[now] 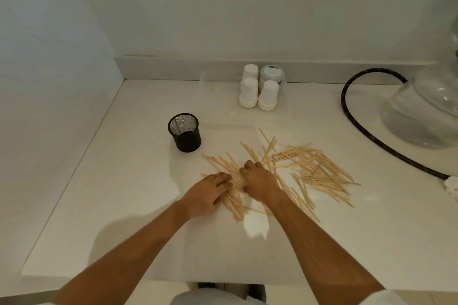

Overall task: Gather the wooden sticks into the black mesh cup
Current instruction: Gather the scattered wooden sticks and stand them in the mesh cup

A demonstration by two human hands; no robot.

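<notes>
Head view, both hands [235, 187] pressed on wooden sticks [314, 171], grip unclear, no legible writing

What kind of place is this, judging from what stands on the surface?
Probably a home counter in a corner, perhaps a kitchen or pantry; I cannot be sure. A white countertop meets plain walls, small white bottles sit in a clear tray, and a large glass vessel with a black hose stands at the right.

The white bench [119, 205] holds a black mesh cup [185, 132] standing up near the back left. Wooden sticks [314, 171] lie spread flat in a messy pile. Small white bottles [257, 93] stand at the back. A black hose [359, 129] curves on the right.
</notes>
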